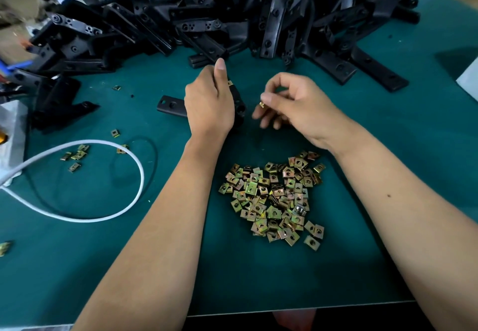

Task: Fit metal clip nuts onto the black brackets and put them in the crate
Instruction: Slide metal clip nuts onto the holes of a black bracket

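Head view showed my left hand [208, 103] gripping a black bracket [239, 105] on the green tabletop [388, 201], my right hand [292, 105] pinching one clip nut [261, 104] beside it.

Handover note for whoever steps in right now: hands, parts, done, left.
Left hand grips a black bracket on the green mat; one clip nut already shows at its upper end.
Right hand pinches a single clip nut in its fingers, beside the bracket, not yet fitted.
Loose clip nut pile lies near, between the forearms; bracket heap at the back.
Crate not in view.
Left: fit this nut, crate the bracket, work through the heap.
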The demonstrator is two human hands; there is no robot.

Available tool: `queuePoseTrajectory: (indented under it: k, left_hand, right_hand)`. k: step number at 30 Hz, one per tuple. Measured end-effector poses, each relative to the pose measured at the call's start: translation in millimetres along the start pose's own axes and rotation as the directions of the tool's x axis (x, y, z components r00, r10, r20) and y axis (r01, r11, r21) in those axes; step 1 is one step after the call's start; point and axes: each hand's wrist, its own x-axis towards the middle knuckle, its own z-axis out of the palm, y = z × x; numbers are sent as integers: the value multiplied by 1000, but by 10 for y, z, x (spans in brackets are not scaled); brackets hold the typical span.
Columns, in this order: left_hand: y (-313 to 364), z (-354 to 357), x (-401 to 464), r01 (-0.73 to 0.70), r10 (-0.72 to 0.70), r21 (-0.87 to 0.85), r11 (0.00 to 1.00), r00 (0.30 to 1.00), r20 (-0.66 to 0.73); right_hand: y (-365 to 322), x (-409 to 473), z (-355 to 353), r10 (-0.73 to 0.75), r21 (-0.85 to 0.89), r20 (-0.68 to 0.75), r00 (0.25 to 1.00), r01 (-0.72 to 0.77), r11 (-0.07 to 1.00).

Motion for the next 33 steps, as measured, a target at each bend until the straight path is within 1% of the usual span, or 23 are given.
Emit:
queuePoseTrajectory:
  k: [2, 3, 5, 9, 12, 16, 20, 29, 33]
  left_hand:
    - [10, 15, -13, -32, 32, -15, 999, 999, 7]
    - [20, 18, -20, -49, 49, -23, 999, 999, 15]
    - [39, 20, -33, -73, 74, -35, 997, 997, 35]
    - [38, 28, -37, -101, 102, -27, 995, 993, 54]
    - [44, 48, -41, -104, 106, -36, 994, 993, 48]
    - [92, 71, -70, -88, 88, -23, 996, 996, -8]
    - [116, 75, -77, -93, 93, 2, 996, 993, -66]
    - [196, 80, -111, -98, 100, 47, 994, 993, -57]
    - [222, 67, -115, -102, 116, 142, 985, 989, -89]
  right_hand:
    - [53, 26, 14, 21, 99, -145, 989, -7, 995]
    - [71, 35, 15, 27, 123, -179, 983, -5, 992]
    - [88, 46, 19, 38, 162, -192, 981, -7, 987]
    - [67, 42, 79, 40, 183, -204, 978, -2, 983]
    - [50, 39, 153, 65, 194, -266, 962, -12, 981]
    - [32, 34, 229, 170, 268, -298, 939, -89, 959]
    - [26, 28, 289, 187, 289, -275, 943, -104, 951]
    - [13, -2, 407, 154, 239, -381, 912, -64, 969]
    - [5, -26, 488, 92, 105, -437, 895, -51, 993]
